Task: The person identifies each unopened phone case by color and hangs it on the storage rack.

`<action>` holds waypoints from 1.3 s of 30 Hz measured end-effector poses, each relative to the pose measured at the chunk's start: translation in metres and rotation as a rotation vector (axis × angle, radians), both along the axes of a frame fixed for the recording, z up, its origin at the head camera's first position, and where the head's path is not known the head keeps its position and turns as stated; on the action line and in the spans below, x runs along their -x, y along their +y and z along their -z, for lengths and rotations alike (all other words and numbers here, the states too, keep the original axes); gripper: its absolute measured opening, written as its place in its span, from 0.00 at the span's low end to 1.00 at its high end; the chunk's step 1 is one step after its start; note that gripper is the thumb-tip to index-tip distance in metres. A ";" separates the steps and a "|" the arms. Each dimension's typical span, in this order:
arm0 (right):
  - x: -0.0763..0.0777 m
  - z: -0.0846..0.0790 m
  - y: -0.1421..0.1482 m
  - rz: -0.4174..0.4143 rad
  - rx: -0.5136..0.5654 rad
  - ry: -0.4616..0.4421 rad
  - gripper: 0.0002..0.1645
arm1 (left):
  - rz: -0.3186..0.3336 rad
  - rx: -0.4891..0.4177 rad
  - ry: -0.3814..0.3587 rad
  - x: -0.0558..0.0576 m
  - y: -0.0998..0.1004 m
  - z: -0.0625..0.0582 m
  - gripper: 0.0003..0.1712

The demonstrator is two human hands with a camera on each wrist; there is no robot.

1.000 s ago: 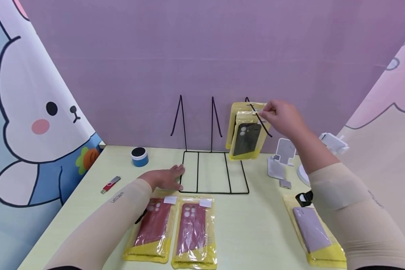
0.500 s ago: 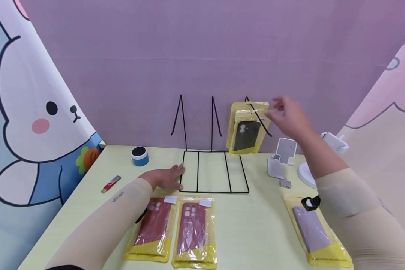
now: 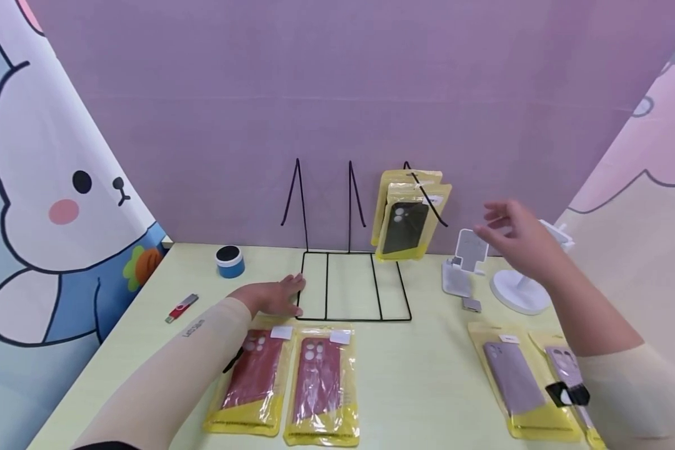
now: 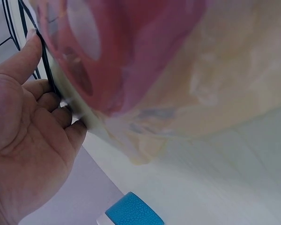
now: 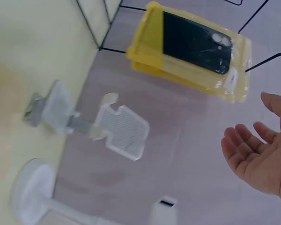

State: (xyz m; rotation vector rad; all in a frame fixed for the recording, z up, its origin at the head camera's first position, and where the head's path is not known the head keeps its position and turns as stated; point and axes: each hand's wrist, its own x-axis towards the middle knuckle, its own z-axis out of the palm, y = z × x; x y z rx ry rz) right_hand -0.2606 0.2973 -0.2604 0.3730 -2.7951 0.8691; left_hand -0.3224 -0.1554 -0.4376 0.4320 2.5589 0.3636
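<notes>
My left hand (image 3: 272, 297) rests at the left edge of the black wire display rack's base (image 3: 354, 320). In the left wrist view, its thumb and fingers touch the rack's wire. My right hand (image 3: 517, 240) is in the air right of the rack, holding nothing, its fingers loosely bent. A yellow packet with a black phone case (image 3: 406, 226) hangs from the rack's right hook, in front of another yellow packet (image 3: 380, 209). The right wrist view shows the same black phone case (image 5: 196, 44), apart from my right hand (image 5: 260, 150).
Two packets with red phone cases (image 3: 255, 375) (image 3: 317, 381) lie in front of the rack. Packets with purple cases (image 3: 514, 378) lie at right. White phone stands (image 3: 457, 281) (image 3: 522, 292) and a small grey block (image 3: 471, 305) stand behind. A blue round jar (image 3: 230, 262) and red USB stick (image 3: 182, 308) are left.
My right hand has let go of the black phone case packet and moved right and down, away from the hook. The packet hangs on the hook. My left hand stays at the rack.
</notes>
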 end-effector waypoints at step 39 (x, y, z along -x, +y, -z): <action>-0.013 0.166 0.101 -0.095 -0.463 -0.326 0.21 | -0.013 -0.004 0.013 -0.003 -0.001 0.002 0.51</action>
